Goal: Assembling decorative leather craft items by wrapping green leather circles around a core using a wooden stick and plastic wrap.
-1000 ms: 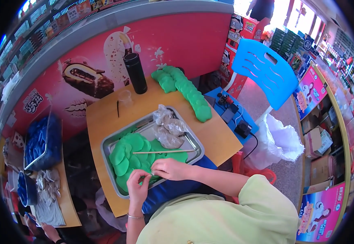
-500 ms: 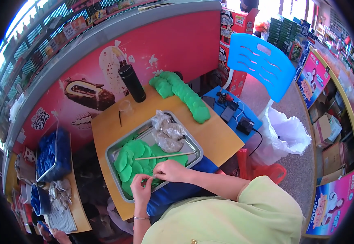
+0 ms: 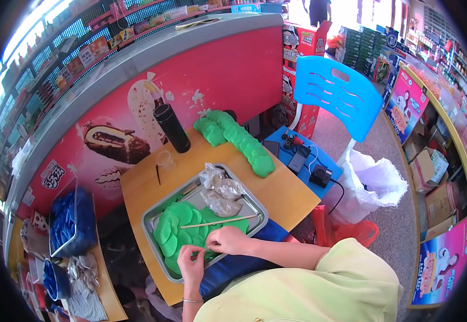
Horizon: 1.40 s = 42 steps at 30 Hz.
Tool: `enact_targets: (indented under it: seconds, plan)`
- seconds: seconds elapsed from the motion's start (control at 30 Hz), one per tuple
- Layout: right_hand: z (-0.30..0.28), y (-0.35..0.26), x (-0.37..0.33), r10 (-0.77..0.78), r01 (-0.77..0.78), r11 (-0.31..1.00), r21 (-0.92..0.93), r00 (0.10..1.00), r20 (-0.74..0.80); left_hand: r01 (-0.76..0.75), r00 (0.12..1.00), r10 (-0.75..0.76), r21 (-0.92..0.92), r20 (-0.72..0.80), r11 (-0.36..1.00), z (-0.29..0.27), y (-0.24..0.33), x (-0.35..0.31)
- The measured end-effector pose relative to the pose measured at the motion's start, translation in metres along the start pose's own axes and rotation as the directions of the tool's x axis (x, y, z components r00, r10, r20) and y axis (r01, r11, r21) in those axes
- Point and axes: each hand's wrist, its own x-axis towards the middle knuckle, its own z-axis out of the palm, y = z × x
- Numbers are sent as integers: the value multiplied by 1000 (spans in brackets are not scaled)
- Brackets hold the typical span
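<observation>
Over the near edge of a metal tray (image 3: pixel 264 221), my left hand (image 3: pixel 191 264) and my right hand (image 3: pixel 229 240) meet with pinched fingertips. Whatever they hold between them is too small or hidden to make out. Thin, round green pieces (image 3: pixel 175 221) lie overlapping in the tray, just beyond my fingers. Across them rests a slim wooden stick (image 3: pixel 220 221). Clear plastic bags (image 3: pixel 223 194) with something pale inside fill the tray's far right part. A long overlapping row of the same green pieces (image 3: pixel 239 137) lies on the wooden table (image 3: pixel 284 198).
A black bottle (image 3: pixel 172 129) and a small clear cup (image 3: pixel 165 159) stand at the table's far side. To the right are a blue chair (image 3: pixel 341 99), a blue stool (image 3: pixel 319 188) with electronics, and a white sack (image 3: pixel 373 182). Blue pieces fill a bin (image 3: pixel 78 225) at left.
The view has tilted slightly, so the scene sits a little lower. My hands remain pinched together over the tray's near edge, with only a slight shift of the fingers.
</observation>
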Motion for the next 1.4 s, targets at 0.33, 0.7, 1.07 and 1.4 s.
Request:
enact_targets:
  seconds: [0.33,0.7,1.07,1.4]
  plan:
    - [-4,-8,1,-87,85,995,-43,995,-44,-73,997,73,17,33,997,1,2,5]
    - [-7,-2,4,-207,207,971,119,978,-12,-9,1000,9,-32,9,999,0,6,6]
    - [-15,-20,5,-139,141,988,-67,990,31,-31,999,32,-3,18,999,-3,2,-1]
    - [-19,-20,6,-247,231,968,101,951,188,-13,996,10,31,91,999,-19,-4,-6]
